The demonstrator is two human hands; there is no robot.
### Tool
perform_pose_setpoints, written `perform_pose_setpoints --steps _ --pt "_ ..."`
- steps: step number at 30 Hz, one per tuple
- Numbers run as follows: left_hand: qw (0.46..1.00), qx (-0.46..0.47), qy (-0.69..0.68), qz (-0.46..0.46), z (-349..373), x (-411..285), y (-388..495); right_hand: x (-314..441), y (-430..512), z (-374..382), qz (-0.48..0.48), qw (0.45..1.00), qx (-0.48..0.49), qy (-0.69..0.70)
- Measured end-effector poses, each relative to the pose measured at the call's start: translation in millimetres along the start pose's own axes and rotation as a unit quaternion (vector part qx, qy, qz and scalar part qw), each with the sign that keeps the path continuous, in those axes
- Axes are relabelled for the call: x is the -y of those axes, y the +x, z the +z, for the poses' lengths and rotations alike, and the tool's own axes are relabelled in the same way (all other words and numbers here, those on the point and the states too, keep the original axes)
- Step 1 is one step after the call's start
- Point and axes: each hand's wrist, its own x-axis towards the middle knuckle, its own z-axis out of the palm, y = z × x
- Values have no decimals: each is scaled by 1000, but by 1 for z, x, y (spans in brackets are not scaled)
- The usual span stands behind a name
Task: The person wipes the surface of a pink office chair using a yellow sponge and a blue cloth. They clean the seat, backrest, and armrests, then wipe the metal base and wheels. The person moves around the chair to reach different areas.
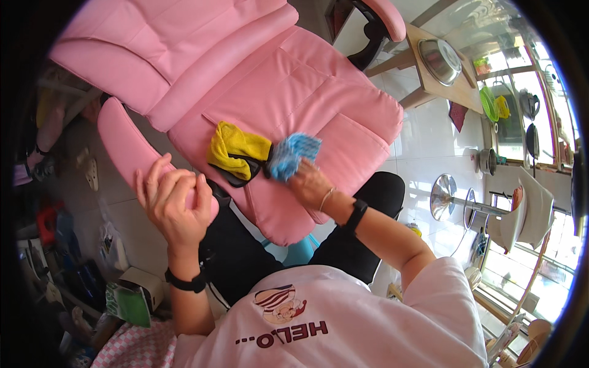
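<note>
A pink padded office chair [294, 96] fills the middle, its seat edge between my knees. My right hand [310, 184] grips a crumpled blue patterned cloth [294, 154] on the front part of the seat; both are somewhat blurred. Just left of that cloth lies a yellow cloth [241, 147] with black-edged material under it. My left hand [177, 202] rests over the front end of the chair's left armrest [131, 138], fingers bent and partly spread, with the palm side hidden. Whether it grips the armrest does not show.
At the upper right, a wooden table [425, 69] bears a steel basin [439, 62]. Below it are a chrome-based stool [444, 198] and shelves. Another person's arm [50, 126] shows at far left. A white box [142, 285] and bags stand on the lower-left floor.
</note>
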Motion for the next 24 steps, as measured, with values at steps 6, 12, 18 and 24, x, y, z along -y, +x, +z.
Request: perform_pose_setpoints --steps 6,12,18,24 --pt "998 -15 -41 44 -6 22 -8 -50 -42 -73 67 991 89 -72" --pt "997 -48 -47 49 -3 16 -13 -116 -22 -96 281 952 -25 -120" --pt "997 -47 -19 49 1 13 -9 59 -6 -10 46 999 6 17" --pt "996 -49 -15 69 -6 17 -14 51 -50 -34 55 989 5 136"
